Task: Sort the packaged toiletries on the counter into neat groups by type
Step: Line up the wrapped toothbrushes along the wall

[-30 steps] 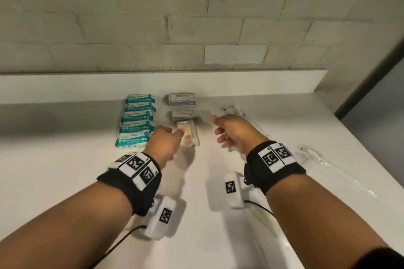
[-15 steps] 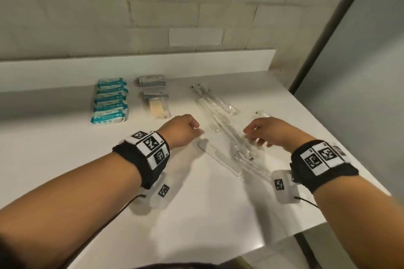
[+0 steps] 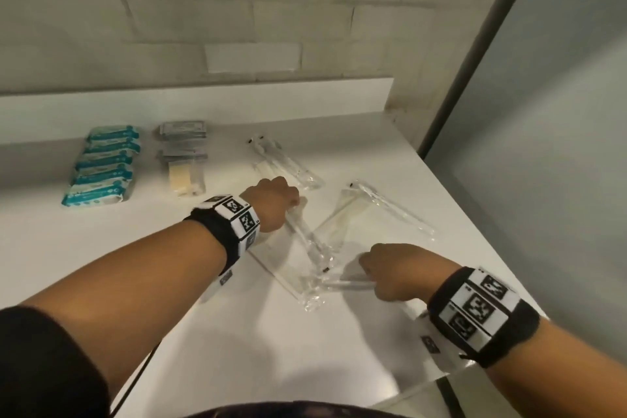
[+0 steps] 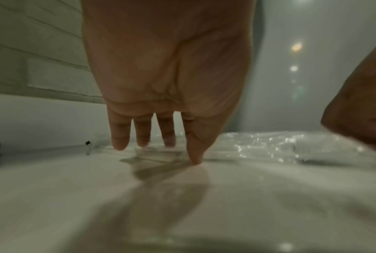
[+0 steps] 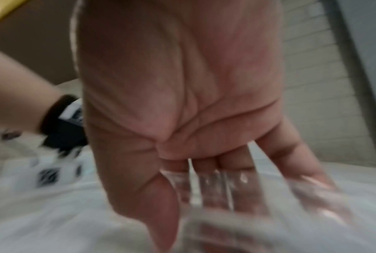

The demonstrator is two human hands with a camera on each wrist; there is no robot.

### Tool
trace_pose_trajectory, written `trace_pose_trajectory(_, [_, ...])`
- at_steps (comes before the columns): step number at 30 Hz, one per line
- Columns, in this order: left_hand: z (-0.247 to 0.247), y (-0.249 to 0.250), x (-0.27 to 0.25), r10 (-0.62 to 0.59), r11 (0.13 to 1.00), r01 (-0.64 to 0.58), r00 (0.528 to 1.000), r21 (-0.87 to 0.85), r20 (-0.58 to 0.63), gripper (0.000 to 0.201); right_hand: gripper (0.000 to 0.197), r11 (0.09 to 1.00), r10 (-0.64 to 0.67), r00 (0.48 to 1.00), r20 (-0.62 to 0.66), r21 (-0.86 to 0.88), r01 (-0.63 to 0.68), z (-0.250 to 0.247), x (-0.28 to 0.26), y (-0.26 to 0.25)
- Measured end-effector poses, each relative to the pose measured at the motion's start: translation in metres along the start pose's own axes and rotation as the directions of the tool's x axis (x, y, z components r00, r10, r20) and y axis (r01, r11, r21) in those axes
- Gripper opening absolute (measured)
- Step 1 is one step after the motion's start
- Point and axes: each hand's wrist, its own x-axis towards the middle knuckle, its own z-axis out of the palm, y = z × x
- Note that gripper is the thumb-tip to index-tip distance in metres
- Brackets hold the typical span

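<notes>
Several long clear toothbrush packets lie crossed on the white counter (image 3: 237,332). My left hand (image 3: 291,205) hangs over the far end of one clear packet (image 3: 307,239). In the left wrist view its fingers (image 4: 120,142) point straight down, with their tips on the film (image 4: 156,152). My right hand (image 3: 368,276) is nearer the front edge and grips another clear packet (image 3: 347,285). The right wrist view is blurred, and there the film (image 5: 206,184) runs across the curled fingers (image 5: 295,154).
Along the back stand a row of teal packets (image 3: 101,166), grey sachets (image 3: 183,132) and a yellowish soap packet (image 3: 185,176). More clear packets lie at the back (image 3: 285,163) and right (image 3: 393,210). The counter ends at the right beside a grey wall.
The view has swung right. Both hands have left the soap packet and sachets and come down onto the clear packets. The right hand has taken hold of one.
</notes>
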Motion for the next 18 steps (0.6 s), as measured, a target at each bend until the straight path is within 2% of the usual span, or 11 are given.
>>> trace_pose_trajectory(3, [0.007,0.003,-0.004,-0.006,1.000,0.005,0.999,-0.028,-0.037,0.028,0.019,0.983,-0.011,0.996,-0.084,0.182,0.026,-0.021,0.002,0.042])
trace_pose_trajectory(5, [0.011,0.001,-0.013,0.022,1.000,-0.022,0.998,0.004,-0.060,0.013,0.019,0.944,0.065,0.979,-0.192,0.329,0.002,-0.032,0.012,0.065])
trace_pose_trajectory(7, [0.015,0.000,-0.020,0.036,0.999,-0.038,0.995,-0.011,-0.096,0.009,0.018,0.939,0.171,0.932,-0.320,0.338,-0.056,-0.039,0.030,0.087])
trace_pose_trajectory(8, [0.015,0.001,-0.025,0.036,0.998,-0.041,0.995,-0.046,-0.095,0.009,0.030,0.946,0.213,0.915,-0.343,0.306,-0.105,-0.038,0.040,0.096])
trace_pose_trajectory(10, [0.010,0.001,-0.032,0.005,0.988,-0.016,0.997,-0.151,-0.074,0.011,0.049,0.948,0.262,0.926,-0.272,0.254,-0.193,-0.038,0.058,0.108])
trace_pose_trajectory(11, [0.007,0.000,-0.033,-0.013,0.979,-0.002,0.997,-0.205,-0.076,0.012,0.050,0.946,0.268,0.938,-0.219,0.243,-0.213,-0.037,0.065,0.111])
trace_pose_trajectory(13, [0.002,0.000,-0.030,-0.077,0.951,0.032,0.988,-0.308,-0.135,0.010,0.037,0.948,0.244,0.958,-0.153,0.247,-0.202,-0.037,0.077,0.117])
trace_pose_trajectory(14, [-0.001,0.000,-0.026,-0.133,0.931,0.065,0.976,-0.358,-0.170,0.011,0.028,0.948,0.231,0.963,-0.140,0.253,-0.191,-0.039,0.080,0.120])
trace_pose_trajectory(15, [-0.004,0.002,-0.022,-0.194,0.910,0.105,0.963,-0.401,-0.188,0.022,0.023,0.946,0.225,0.966,-0.126,0.266,-0.186,-0.040,0.083,0.123])
trace_pose_trajectory(18, [-0.005,0.004,-0.007,-0.317,0.866,0.239,0.942,-0.440,-0.112,0.073,0.026,0.939,0.195,0.977,-0.089,0.303,-0.160,-0.043,0.085,0.128])
